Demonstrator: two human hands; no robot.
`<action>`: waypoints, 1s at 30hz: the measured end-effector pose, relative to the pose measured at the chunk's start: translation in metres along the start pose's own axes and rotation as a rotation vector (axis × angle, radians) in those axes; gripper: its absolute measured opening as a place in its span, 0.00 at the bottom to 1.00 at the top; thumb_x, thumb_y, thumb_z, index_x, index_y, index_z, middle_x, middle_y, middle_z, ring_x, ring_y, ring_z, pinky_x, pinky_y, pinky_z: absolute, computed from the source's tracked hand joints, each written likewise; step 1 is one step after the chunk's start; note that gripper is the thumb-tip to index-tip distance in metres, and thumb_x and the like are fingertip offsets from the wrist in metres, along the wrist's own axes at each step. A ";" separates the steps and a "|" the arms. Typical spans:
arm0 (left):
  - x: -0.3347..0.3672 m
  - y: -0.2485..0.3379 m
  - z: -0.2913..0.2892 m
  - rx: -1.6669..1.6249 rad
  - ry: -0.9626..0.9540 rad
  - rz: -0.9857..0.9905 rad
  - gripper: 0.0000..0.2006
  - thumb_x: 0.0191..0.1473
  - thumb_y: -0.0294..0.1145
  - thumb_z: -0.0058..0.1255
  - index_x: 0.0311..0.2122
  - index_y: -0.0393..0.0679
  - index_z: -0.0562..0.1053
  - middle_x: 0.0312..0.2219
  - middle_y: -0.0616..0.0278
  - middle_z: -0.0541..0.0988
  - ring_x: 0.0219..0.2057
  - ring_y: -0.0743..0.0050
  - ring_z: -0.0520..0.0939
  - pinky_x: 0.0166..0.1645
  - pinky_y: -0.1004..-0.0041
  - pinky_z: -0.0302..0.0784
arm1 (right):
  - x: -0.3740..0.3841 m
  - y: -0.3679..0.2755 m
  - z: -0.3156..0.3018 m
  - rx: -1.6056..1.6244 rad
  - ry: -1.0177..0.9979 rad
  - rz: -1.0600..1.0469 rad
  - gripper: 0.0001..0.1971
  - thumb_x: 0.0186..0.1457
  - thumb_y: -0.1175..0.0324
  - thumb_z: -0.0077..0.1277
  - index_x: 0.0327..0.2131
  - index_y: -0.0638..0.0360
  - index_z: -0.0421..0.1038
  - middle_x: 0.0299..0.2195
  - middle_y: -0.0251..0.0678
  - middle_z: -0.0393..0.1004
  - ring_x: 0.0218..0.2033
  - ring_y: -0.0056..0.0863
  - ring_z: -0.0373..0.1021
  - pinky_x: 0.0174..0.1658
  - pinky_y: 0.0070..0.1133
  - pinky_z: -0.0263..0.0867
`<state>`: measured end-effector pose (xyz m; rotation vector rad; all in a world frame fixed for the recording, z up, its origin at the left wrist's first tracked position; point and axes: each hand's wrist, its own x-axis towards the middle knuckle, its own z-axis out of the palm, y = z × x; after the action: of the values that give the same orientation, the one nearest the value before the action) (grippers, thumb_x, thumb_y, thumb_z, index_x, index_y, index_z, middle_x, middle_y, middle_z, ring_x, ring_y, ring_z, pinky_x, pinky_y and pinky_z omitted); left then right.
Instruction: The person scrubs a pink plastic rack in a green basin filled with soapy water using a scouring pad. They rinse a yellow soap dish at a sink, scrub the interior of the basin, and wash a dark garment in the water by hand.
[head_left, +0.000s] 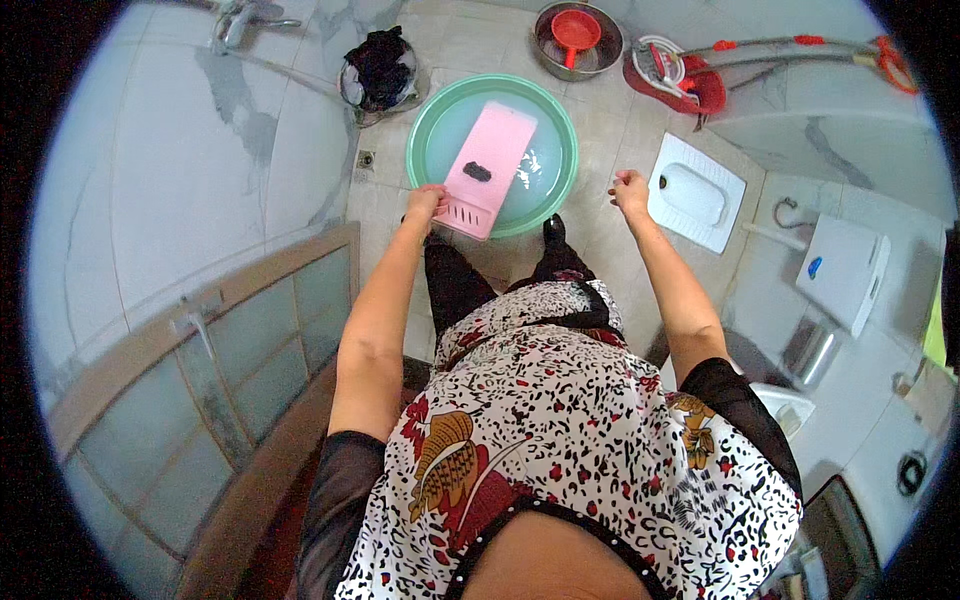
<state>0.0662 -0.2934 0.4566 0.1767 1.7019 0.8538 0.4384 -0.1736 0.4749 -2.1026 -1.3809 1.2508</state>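
Observation:
A pink washboard leans in a round green basin of cloudy water, its slotted lower end resting over the near rim. On the board lies a small, dark, crumpled item, too small to name. My left hand is beside the board's lower left edge, fingers curled together, with nothing visible in them. I cannot tell whether it touches the board or the rim. My right hand hangs apart from the basin, between it and the squat toilet; its fingers are half bent and slightly apart, holding nothing.
Dark clothes fill a tub behind the basin on the left. A metal bowl with a red dipper stands at the back, near a red bucket. A floor drain lies left. A wall tap is above.

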 end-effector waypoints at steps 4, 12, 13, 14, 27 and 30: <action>0.037 -0.007 -0.028 0.220 -0.122 0.056 0.12 0.40 0.27 0.47 0.34 0.35 0.72 0.23 0.63 0.75 0.24 0.76 0.73 0.26 0.78 0.67 | -0.010 0.020 0.076 0.022 -0.005 0.064 0.10 0.50 0.75 0.41 0.37 0.64 0.64 0.26 0.36 0.69 0.24 0.25 0.71 0.20 0.21 0.67; 0.171 -0.084 -0.061 0.338 -0.306 0.072 0.16 0.44 0.37 0.47 0.36 0.36 0.72 0.30 0.59 0.75 0.31 0.68 0.72 0.38 0.72 0.65 | -0.046 0.088 0.261 -0.209 0.049 -0.085 0.17 0.40 0.73 0.48 0.39 0.60 0.66 0.28 0.46 0.72 0.30 0.40 0.70 0.37 0.30 0.66; 0.201 -0.096 -0.063 0.335 -0.307 0.060 0.16 0.44 0.37 0.47 0.36 0.36 0.72 0.30 0.59 0.75 0.31 0.68 0.72 0.38 0.72 0.65 | -0.039 0.080 0.284 -0.232 -0.058 -0.117 0.18 0.42 0.73 0.47 0.42 0.58 0.64 0.32 0.47 0.71 0.32 0.41 0.70 0.38 0.29 0.66; 0.239 -0.102 -0.074 0.377 -0.292 0.085 0.18 0.46 0.40 0.45 0.38 0.37 0.71 0.31 0.60 0.75 0.32 0.69 0.72 0.39 0.72 0.65 | -0.026 0.052 0.306 -0.259 -0.143 -0.189 0.19 0.44 0.72 0.46 0.44 0.57 0.62 0.37 0.48 0.69 0.33 0.41 0.69 0.39 0.28 0.66; 0.517 -0.234 -0.033 0.333 -0.312 0.020 0.27 0.51 0.53 0.37 0.50 0.45 0.60 0.41 0.62 0.69 0.39 0.72 0.69 0.40 0.70 0.63 | 0.176 0.181 0.483 -0.645 -0.189 -0.737 0.25 0.46 0.64 0.48 0.50 0.49 0.58 0.49 0.47 0.55 0.50 0.43 0.56 0.49 0.35 0.56; 0.536 -0.244 0.006 0.139 -0.473 -0.038 0.29 0.51 0.56 0.36 0.51 0.45 0.59 0.44 0.59 0.67 0.41 0.69 0.70 0.40 0.68 0.64 | 0.216 0.221 0.477 -0.400 -0.030 -0.674 0.14 0.50 0.65 0.43 0.40 0.59 0.62 0.39 0.46 0.63 0.39 0.44 0.64 0.41 0.33 0.63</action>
<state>-0.0255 -0.1828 -0.1148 0.4065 1.3133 0.6057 0.2102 -0.1795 -0.0460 -1.5797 -2.2409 0.7709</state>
